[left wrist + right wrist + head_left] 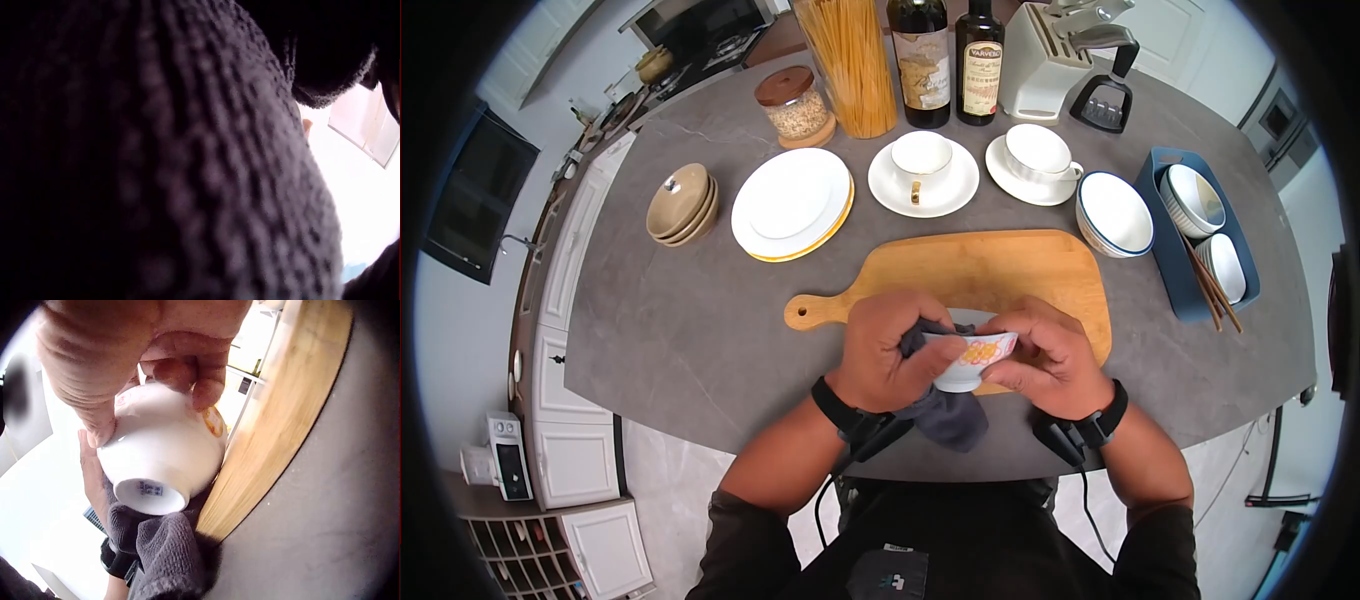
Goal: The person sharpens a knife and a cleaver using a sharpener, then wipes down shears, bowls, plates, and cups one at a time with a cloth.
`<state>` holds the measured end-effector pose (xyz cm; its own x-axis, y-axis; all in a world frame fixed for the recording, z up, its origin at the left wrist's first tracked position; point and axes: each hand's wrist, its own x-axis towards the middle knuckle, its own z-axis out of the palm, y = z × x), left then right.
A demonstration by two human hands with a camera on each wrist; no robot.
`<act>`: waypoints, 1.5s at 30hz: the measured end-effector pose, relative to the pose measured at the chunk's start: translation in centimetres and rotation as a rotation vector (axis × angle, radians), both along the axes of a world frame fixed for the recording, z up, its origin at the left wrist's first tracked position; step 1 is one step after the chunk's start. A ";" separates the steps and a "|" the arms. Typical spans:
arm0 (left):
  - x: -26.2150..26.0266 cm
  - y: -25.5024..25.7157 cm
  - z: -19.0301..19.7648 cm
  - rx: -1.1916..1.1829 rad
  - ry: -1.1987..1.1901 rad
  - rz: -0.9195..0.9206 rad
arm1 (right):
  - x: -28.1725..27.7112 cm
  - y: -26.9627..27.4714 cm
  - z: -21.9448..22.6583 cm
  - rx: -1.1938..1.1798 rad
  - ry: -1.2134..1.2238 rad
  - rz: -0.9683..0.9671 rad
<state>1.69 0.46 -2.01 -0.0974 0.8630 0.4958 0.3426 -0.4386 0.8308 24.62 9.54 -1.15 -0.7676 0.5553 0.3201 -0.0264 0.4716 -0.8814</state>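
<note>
A small white bowl (965,374) with an orange and pink pattern is held between both hands, over the near edge of the wooden cutting board (990,262). My left hand (885,350) grips a dark grey cloth (950,420) against the bowl's left side, thumb on the outer wall. Part of the cloth hangs below, and its ribbed weave (231,156) fills most of the left wrist view. My right hand (1055,355) pinches the bowl's right side between thumb and fingers. In the right wrist view the bowl (165,447) is tilted, showing a blue mark on its foot.
Behind the board stand stacked plates (790,205), two cups on saucers (920,165) and a blue-rimmed bowl (1115,213). Brown bowls (680,205) are left; a blue bin (1175,250) with bowls and chopsticks is right. Bottles (922,65) and a knife block (1040,70) line the back.
</note>
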 end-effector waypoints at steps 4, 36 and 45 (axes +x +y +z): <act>0.3 0.0 1.0 0.157 0.268 0.018 | -0.8 -0.5 0.3 0.352 0.036 -0.052; -0.1 1.2 -2.5 -0.221 -0.595 -0.039 | 0.2 1.7 -3.0 -0.578 0.174 0.134; -0.4 1.3 -3.2 -0.200 -0.557 -0.030 | 0.1 1.1 -2.7 -0.584 0.162 0.108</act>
<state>1.28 1.72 -5.17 -0.2707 0.9407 0.2043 -0.1788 -0.2576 0.9496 24.70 10.61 -3.81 -0.7960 0.5964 0.1039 -0.2026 -0.1008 -0.9741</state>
